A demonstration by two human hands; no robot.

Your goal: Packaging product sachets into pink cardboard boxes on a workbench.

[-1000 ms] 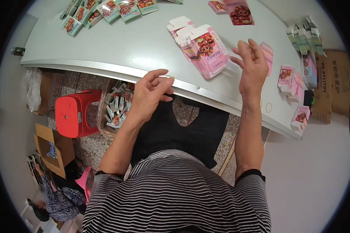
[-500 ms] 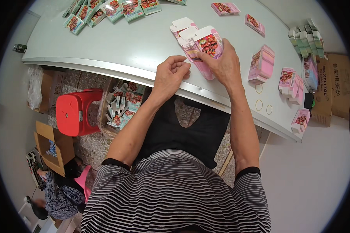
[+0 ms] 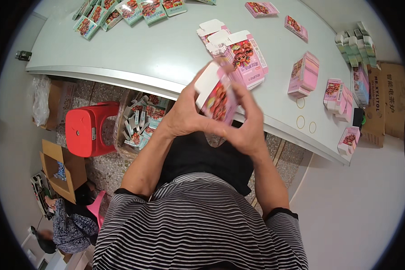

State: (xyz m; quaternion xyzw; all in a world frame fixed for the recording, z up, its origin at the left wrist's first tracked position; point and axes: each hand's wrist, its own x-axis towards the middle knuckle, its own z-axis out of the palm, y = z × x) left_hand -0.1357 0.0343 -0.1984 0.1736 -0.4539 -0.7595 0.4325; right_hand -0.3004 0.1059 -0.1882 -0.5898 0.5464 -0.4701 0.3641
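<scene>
Between my two hands, over the table's front edge, I hold a pink printed carton point(image 3: 219, 102) with a white end flap; it is tilted and slightly blurred. My left hand point(image 3: 186, 114) grips its left side, fingers partly hidden behind it. From the right, my right hand point(image 3: 247, 121) closes round the other side and lower edge. Just beyond my hands, a pile of flat pink cartons point(image 3: 247, 58) lies fanned on the white table point(image 3: 135, 58). Standing to the right is a banded-looking bundle of pink cartons point(image 3: 303, 76).
Green cartons point(image 3: 153, 11) lie at the far left. More pink cartons point(image 3: 337, 96) and rubber bands point(image 3: 300, 122) are at the right, near cardboard boxes point(image 3: 378, 103). Below the table are a red stool point(image 3: 78, 132) and a bin of green cartons point(image 3: 144, 119). Another person point(image 3: 74, 227) sits lower left.
My right hand has brought one pink carton from the pile toward me. My left hand has taken hold of it too, and its shape now looks opened out.
</scene>
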